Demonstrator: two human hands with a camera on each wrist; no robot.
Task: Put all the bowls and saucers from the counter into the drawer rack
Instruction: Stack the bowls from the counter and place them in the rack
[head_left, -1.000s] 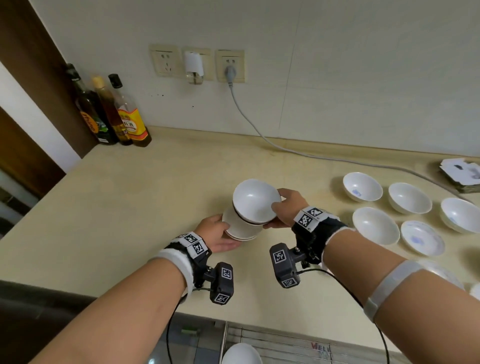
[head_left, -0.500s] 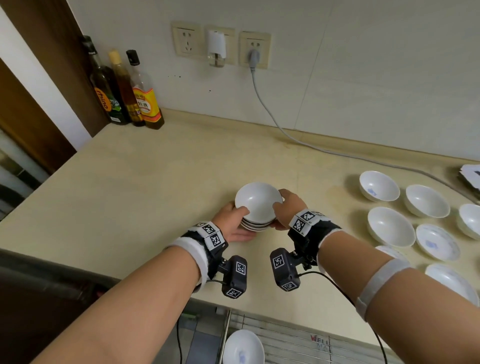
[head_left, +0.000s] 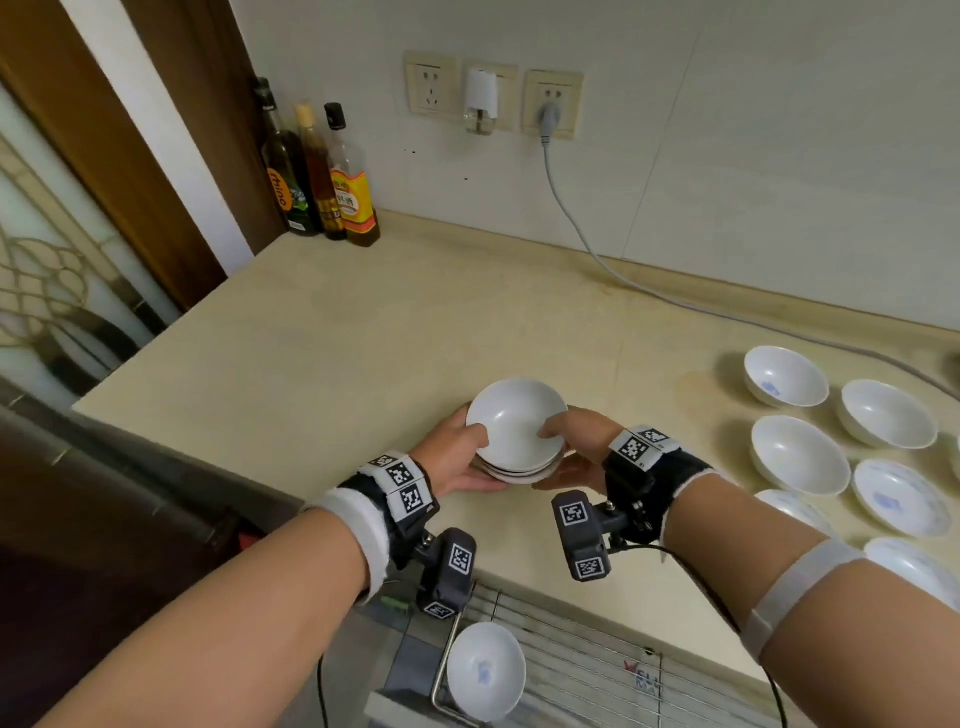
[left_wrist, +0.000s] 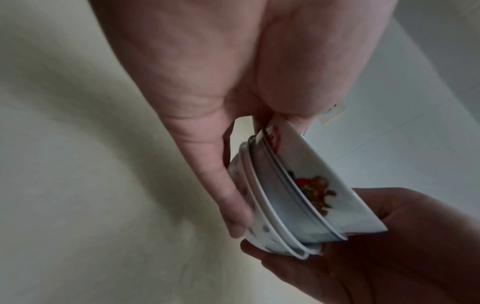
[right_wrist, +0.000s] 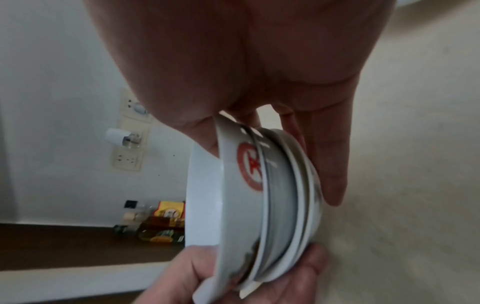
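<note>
Bowls nested now: the stack (head_left: 514, 441) sits at frame centre, where a second ago the top one was tilted loose above it. Left hand (head_left: 454, 460) and right hand (head_left: 576, 452) both clamp its rims, thumbs over, fingers beneath. Ready, I'd say, for the drawer rack (head_left: 582, 670) at bottom centre.

Three bottles (head_left: 318, 171) clustered at back left corner of surface (head_left: 322, 332), against wall. Three wall sockets (head_left: 493, 98) above: middle holds white plug-in device (head_left: 480, 101), right holds grey plug, cable (head_left: 582, 234) trailing down, rightward along surface.
</note>
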